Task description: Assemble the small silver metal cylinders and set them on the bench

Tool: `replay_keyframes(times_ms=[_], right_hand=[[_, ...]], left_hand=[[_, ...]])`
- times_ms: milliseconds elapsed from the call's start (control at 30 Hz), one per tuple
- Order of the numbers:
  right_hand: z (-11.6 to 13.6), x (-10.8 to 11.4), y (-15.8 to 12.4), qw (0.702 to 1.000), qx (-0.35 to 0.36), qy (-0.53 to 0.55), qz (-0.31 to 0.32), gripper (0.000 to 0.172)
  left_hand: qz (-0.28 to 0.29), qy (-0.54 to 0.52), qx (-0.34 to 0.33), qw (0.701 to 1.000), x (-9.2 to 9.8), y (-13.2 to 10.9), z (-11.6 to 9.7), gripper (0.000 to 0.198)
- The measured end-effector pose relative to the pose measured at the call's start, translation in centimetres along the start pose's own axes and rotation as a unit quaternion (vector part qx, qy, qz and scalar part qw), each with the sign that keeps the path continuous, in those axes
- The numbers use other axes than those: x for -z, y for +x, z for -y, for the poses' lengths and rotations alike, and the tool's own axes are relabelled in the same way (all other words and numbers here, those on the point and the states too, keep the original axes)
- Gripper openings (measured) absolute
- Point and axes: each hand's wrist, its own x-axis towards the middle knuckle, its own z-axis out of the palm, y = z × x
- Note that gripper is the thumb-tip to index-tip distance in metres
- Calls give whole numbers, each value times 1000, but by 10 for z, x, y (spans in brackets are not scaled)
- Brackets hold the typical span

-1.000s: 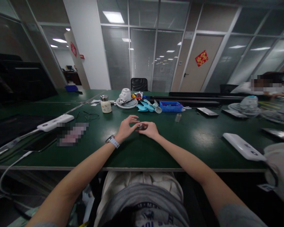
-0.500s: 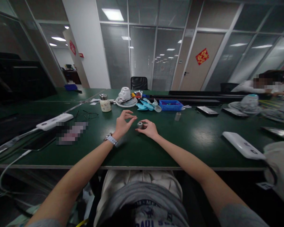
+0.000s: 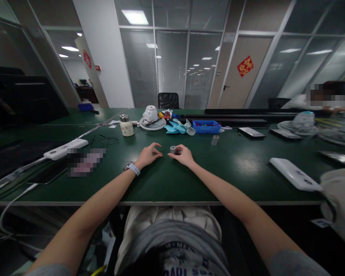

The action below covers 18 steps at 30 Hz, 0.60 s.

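Beyond the hands, a cream flask (image 3: 127,128), a white fan housing with its grille (image 3: 151,119), light-blue fan blades (image 3: 175,127) and a blue bin (image 3: 206,127) line up across the far side, with a second metal cylinder (image 3: 215,140) nearer, to the right. A long white device (image 3: 294,174) lies at far right. The dark green surface (image 3: 166,186) faces a black chair (image 3: 168,101), glass partitions and a door (image 3: 245,73) bearing a red diamond decoration. The right hand (image 3: 185,156) curls thumb and fingers around an upright metal cylinder (image 3: 173,148); the left hand (image 3: 148,154), empty, is half open just beside it, fingers bent.
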Motion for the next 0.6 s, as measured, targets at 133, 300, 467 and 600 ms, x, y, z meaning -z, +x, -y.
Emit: replay_keyframes(times_ms=[133,300,467,600], right_hand=[[5,-1,1,995,-62,81,8,37],[18,4,4,945,-180,271,10,9],[22,11,2,879,-255,402,38,18],[20,13,2,888,-243,385,61,23]], left_hand=[[-44,23,17,999,3,0,-4,43],[-113,41,53,991,8,1,-9,33],[-118,46,66,990,8,0,-12,33],[-114,91,66,987,7,1,-13,44]])
